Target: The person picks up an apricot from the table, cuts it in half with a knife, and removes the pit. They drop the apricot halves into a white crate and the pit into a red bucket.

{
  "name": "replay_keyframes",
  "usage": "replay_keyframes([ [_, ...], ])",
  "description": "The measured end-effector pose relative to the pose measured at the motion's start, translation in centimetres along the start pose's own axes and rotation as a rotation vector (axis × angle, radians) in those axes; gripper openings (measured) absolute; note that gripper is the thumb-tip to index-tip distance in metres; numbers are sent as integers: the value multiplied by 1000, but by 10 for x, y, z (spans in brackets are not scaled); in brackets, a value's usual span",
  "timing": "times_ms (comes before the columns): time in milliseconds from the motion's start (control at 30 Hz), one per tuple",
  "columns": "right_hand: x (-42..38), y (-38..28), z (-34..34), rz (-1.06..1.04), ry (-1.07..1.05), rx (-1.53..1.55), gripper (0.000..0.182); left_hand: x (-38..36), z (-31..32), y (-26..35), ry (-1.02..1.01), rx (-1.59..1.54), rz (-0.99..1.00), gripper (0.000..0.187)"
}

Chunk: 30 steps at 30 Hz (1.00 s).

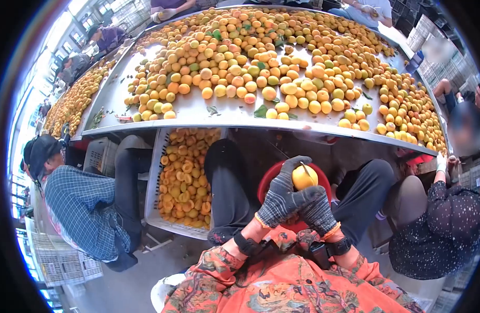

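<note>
A yellow-orange apricot (304,178) is held above my lap, and a thin dark line crosses its upper face. My left hand (281,195), in a grey knit glove with an orange cuff, curls around the fruit's left side. Close against it, my right hand (319,211), gloved alike, is folded at the fruit's lower right; I cannot tell what lies inside its fingers. A red basin (268,180) sits below both hands, largely covered by them. To the left of my knee, a white crate (152,201) is filled with halved, pitted apricots (183,182).
A metal table (193,123) heaped with whole apricots (234,70) spans the front, its edge beyond my knees. One person in a checked shirt (88,206) sits at left, another in a dotted dark top (441,232) at right. Stacked crates (57,258) stand at lower left.
</note>
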State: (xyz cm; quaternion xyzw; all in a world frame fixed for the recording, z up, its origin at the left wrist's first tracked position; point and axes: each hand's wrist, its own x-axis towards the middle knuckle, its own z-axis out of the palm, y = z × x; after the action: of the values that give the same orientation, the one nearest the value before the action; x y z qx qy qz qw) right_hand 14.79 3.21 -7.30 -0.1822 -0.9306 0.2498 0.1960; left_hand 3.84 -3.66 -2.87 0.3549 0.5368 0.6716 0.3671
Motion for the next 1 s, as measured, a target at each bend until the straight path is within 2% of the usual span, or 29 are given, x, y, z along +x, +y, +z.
replay_keyframes([
  [33,4,-2,5,75,78,212,12,-3,-1,-7,-1,-6,4,53],
  [100,7,-8,-7,326,-33,288,18,-6,1,-29,-36,-510,-235,47],
  [133,1,-6,-3,117,45,168,17,-9,4,-23,-7,-396,-249,42],
  [200,-2,-1,3,-6,48,75,16,-13,4,-11,-58,-447,-127,43],
  [233,-6,0,6,88,61,232,14,-13,5,-7,-91,-412,-91,41],
  [333,-10,-1,9,133,142,344,15,-8,-3,-3,-132,-277,-42,43],
  [400,-8,-3,3,74,32,323,18,-4,-9,3,-168,146,105,46],
  [433,-5,-11,-5,240,52,603,10,-3,-9,8,-131,241,104,46],
  [467,-3,-13,-6,246,56,603,10,-1,-10,14,-137,240,102,46],
  [533,-1,-14,-8,149,74,577,9,6,-15,21,-131,721,336,47],
  [567,0,-13,-8,64,93,558,10,8,-17,20,-149,743,373,47],
  [600,-2,-12,-8,67,94,558,10,9,-20,21,-152,742,371,47],
  [667,-6,-9,-9,189,-112,474,32,12,-24,26,-216,759,385,46],
  [700,-5,-12,-11,189,-111,476,32,14,-25,26,-220,791,432,44],
  [733,-3,-16,-15,187,-99,463,31,17,-28,28,-223,791,432,44],
  [800,-3,-17,-14,192,-89,452,29,25,-34,31,-292,1065,602,44],
  [867,-3,-11,-5,167,-85,613,29,28,-33,34,-319,1121,614,44],
  [933,-5,-8,7,102,45,626,10,30,-37,24,-289,1017,601,43],
  [1000,-13,5,23,348,-12,669,8,27,-39,10,-292,996,582,46],
])
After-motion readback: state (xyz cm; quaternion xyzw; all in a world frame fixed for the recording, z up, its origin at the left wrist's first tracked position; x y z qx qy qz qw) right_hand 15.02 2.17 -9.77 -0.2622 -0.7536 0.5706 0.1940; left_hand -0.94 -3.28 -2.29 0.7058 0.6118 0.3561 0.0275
